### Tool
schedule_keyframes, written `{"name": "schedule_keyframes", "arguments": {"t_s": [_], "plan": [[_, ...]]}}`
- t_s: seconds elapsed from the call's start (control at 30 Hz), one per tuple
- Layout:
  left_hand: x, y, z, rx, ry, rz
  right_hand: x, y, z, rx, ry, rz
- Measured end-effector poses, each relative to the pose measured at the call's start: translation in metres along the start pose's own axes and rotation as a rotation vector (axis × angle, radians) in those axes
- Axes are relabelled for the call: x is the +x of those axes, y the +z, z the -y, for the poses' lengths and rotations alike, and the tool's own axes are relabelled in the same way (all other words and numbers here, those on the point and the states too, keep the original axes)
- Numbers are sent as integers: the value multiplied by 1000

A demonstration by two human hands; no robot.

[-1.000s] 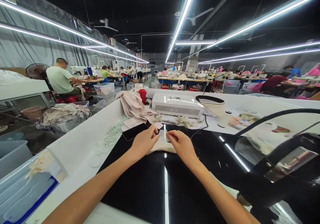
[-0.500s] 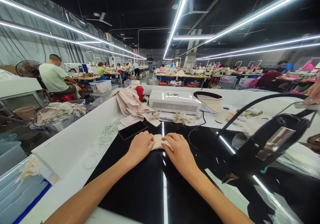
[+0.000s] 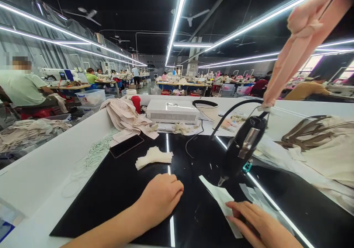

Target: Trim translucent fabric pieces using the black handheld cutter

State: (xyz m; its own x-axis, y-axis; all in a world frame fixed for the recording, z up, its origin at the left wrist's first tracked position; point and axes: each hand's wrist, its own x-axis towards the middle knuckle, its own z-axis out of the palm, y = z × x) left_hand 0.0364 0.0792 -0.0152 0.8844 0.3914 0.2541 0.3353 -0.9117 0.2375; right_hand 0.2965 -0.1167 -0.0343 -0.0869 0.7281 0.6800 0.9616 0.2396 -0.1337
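My left hand (image 3: 163,196) rests on the glossy black tabletop (image 3: 121,189), fingers curled into a loose fist with nothing showing in it. Just beyond it lies a stack of cream fabric pieces (image 3: 154,157), wider at its left end and untouched. Over to the right, my right hand (image 3: 256,218) has its fingertips and thumb closed on a pale, thin strip (image 3: 219,194) that lies on the tabletop. Beyond that strip, a black corded tool (image 3: 243,143) with a pointed metal tip hangs from a knotted pink cloth band (image 3: 293,52).
A phone (image 3: 126,145), pale green elastic loops (image 3: 100,150) and beige fabric pieces (image 3: 124,117) lie on the left. A white vented box (image 3: 173,111) stands at the back. Cream cloth with brown straps (image 3: 315,141) is heaped on the right. People sit at sewing machines beyond.
Both hands have left the cream stack, which stays on the tabletop. My left hand has drawn back towards me; my right has moved right to the pale strip. The view has turned right.
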Motion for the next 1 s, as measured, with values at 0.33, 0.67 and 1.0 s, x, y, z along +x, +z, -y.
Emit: {"name": "schedule_keyframes", "arguments": {"t_s": [0.33, 0.67, 1.0], "plan": [[7, 23, -60, -17, 187, 152, -17, 22, 14, -146, 45, 141], [17, 26, -75, -160, 22, 211, -8, 13, 24, 82, 239, 171], [24, 12, -88, -416, -225, 261, -9, 14, 35, 183, 353, 202]]}}
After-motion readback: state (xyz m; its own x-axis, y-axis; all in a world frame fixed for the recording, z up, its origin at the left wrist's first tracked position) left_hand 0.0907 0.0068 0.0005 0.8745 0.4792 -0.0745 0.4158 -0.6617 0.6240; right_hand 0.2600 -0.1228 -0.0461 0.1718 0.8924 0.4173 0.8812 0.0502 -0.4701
